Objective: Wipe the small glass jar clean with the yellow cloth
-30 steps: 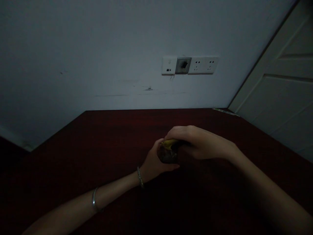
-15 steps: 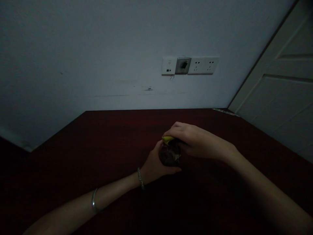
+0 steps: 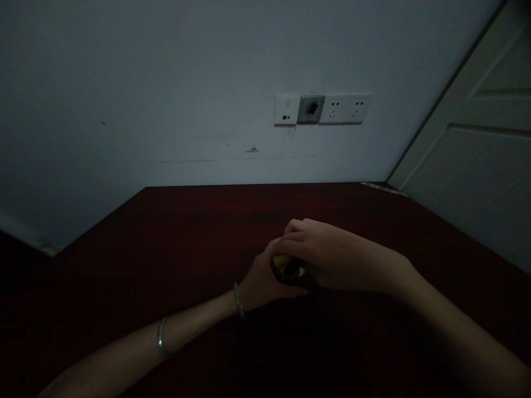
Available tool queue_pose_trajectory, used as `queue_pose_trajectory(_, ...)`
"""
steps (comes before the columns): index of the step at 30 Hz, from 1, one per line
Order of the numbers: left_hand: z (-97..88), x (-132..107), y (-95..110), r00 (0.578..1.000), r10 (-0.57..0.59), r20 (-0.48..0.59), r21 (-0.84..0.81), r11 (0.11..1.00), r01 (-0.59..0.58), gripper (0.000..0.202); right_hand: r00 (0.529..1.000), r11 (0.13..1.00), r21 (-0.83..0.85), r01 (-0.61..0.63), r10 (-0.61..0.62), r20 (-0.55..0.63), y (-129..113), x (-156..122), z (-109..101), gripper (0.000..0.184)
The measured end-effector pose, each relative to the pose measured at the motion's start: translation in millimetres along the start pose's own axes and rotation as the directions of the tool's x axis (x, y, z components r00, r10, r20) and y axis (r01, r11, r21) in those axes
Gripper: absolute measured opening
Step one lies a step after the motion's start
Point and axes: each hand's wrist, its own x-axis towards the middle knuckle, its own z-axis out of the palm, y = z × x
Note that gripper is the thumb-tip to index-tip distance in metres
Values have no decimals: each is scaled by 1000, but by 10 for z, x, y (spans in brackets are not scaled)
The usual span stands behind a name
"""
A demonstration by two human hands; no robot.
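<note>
The left hand (image 3: 260, 281) clamps its fingers round a dark yellow-topped object (image 3: 284, 263) on the bench (image 3: 186, 232), likely steadying it; the right hand (image 3: 340, 257) curls its fingers shut over the top.

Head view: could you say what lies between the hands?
A small dark object with a yellow patch, held by left hand and right hand, in the head view.

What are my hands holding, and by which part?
A small dark thing with a yellow patch, too dim to identify. The left hand wraps its left side; the right hand covers its top and right side.
</note>
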Motion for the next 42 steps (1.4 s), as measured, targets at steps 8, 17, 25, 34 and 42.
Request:
queue_pose_trajectory(8, -27, 22, -37, 997, 20, -75, -55, 998, -25, 79, 995, 994, 90, 61, -53, -84, -67, -15, -7, 36)
queue_pose_trajectory(17, -4, 73, -11, 984, -136, -111, -359, 929, 88, 71, 939, 962, 236, -138, 203, -277, 250, -25, 38, 41)
queue_pose_trajectory(25, -20, 117, -32, 948, -298, -115, -442, 869, 220, 66, 953, 987, 153, -52, 95, -288, 148, 97, 246, 46)
queue_pose_trajectory(34, -58, 145, 7, 945, -288, -155, -425, 883, 200, 58, 973, 991, 124, -56, 82, -214, -12, 67, 170, 44)
queue_pose_trajectory(42, -66, 156, -85, 952, -252, -174, -428, 890, 157, 57, 981, 961, 277, -9, 62, -183, 15, 0, 50, 44)
